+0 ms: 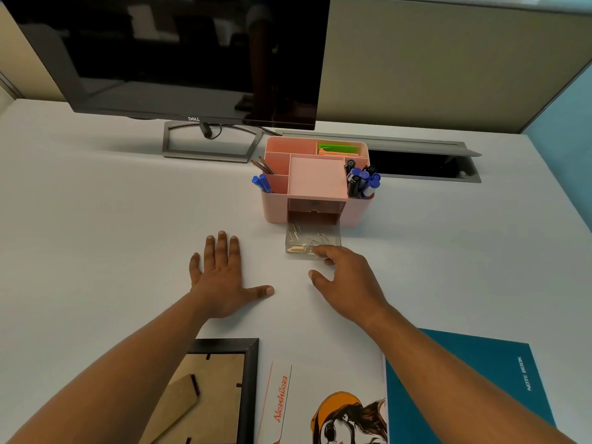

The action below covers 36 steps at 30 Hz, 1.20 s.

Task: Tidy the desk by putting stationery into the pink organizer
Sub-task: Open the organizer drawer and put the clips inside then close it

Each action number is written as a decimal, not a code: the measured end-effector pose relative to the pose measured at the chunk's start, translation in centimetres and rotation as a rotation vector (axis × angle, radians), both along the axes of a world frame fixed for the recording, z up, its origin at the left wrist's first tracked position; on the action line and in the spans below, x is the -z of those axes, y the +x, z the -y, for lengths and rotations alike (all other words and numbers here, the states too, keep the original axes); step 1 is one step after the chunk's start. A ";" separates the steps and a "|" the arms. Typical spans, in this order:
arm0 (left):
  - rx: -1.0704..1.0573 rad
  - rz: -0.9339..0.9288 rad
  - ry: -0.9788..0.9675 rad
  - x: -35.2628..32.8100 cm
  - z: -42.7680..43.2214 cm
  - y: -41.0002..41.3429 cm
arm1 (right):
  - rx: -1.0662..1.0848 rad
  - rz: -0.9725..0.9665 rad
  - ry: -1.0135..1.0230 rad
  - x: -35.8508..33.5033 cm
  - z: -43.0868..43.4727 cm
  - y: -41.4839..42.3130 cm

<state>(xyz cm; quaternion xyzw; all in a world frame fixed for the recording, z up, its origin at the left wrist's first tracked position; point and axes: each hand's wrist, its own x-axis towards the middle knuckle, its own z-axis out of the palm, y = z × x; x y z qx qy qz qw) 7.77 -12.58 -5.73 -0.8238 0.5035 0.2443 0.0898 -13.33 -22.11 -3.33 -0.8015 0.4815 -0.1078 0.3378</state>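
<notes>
resting on the white desk (112,219), your left hand (221,277) spreads flat; your right hand (349,280), thumb apart, loosely touches the pink organizer's (358,209) clear drawer (337,232) near the monitor (179,52).

The scene is brightly and evenly lit from above. Only faint, soft shadows are cast on the pale table (96,219) beneath the left hand (221,283) and right hand (349,283). Dim reflections are seen on the dark monitor (179,52). Straight edges are bowed towards the corners, and fine detail is slightly softened.
</notes>
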 end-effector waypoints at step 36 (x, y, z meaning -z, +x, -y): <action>-0.003 0.006 0.017 -0.1 0.0 0.0 | -0.077 -0.057 -0.021 -1.3 3.0 2.8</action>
